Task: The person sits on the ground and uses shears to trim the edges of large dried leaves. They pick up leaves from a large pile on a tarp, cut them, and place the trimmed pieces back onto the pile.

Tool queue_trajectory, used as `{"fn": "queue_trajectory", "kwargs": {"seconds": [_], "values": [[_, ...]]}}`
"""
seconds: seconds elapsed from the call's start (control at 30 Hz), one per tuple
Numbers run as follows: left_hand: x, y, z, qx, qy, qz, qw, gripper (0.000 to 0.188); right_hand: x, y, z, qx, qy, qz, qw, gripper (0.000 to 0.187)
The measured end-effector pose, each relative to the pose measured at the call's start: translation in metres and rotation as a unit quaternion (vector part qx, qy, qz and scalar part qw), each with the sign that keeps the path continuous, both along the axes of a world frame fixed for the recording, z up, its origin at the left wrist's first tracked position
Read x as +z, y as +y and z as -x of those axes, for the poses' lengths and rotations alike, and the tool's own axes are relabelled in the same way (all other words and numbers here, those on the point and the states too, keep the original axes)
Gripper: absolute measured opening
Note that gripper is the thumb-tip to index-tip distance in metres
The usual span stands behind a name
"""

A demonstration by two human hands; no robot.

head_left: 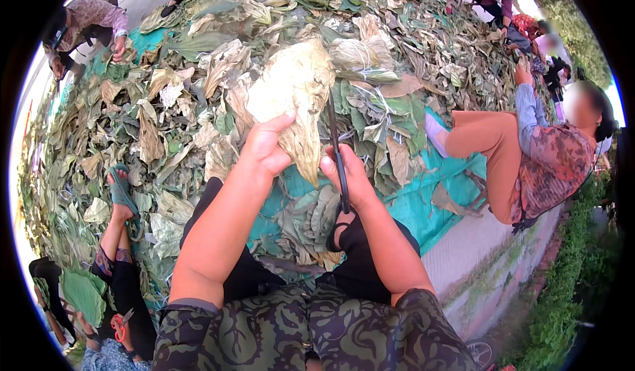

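Note:
My left hand (268,151) is closed on a large, pale yellow dried leaf (294,73), with the thumb lying across its face. The leaf is folded, its broad end up and its narrow end hanging down toward my right hand. In my right hand (352,176) is a pair of black scissors (336,133), gripped upright with the blades along the leaf's right edge. Whether the blades are apart cannot be made out. Just beyond the scissors lie a pale tied leaf bundle (360,55) and a greener bundle (377,110) bound with white string.
A wide heap of dried leaves (159,120) spreads ahead over a green tarp (426,189). A seated person (546,169) is close on the right. At lower left another person holds a green leaf (84,293) and red-handled scissors (120,326). Others sit along the heap's far edges.

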State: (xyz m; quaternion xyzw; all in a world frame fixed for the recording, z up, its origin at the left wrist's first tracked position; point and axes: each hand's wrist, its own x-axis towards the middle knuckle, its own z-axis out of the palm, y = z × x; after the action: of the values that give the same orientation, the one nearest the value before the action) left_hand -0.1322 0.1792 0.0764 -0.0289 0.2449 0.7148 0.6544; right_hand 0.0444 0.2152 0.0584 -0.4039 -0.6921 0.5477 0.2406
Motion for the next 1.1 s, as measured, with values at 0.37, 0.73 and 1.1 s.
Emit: {"fn": "queue_trajectory", "kwargs": {"seconds": [0.37,0.73,1.1], "values": [[-0.001,-0.001,0.0,0.007,-0.014,0.021,1.0,0.037,-0.002,-0.002,0.0,0.036,-0.002,0.015,0.999,0.053],[0.002,-0.005,-0.01,-0.029,0.021,0.021,0.999,0.037,0.002,0.002,-0.001,0.027,0.031,0.095,0.995,0.05],[0.002,-0.005,-0.017,-0.025,0.035,0.037,0.998,0.036,-0.005,0.003,0.001,0.012,0.046,0.0,0.999,0.044]]}}
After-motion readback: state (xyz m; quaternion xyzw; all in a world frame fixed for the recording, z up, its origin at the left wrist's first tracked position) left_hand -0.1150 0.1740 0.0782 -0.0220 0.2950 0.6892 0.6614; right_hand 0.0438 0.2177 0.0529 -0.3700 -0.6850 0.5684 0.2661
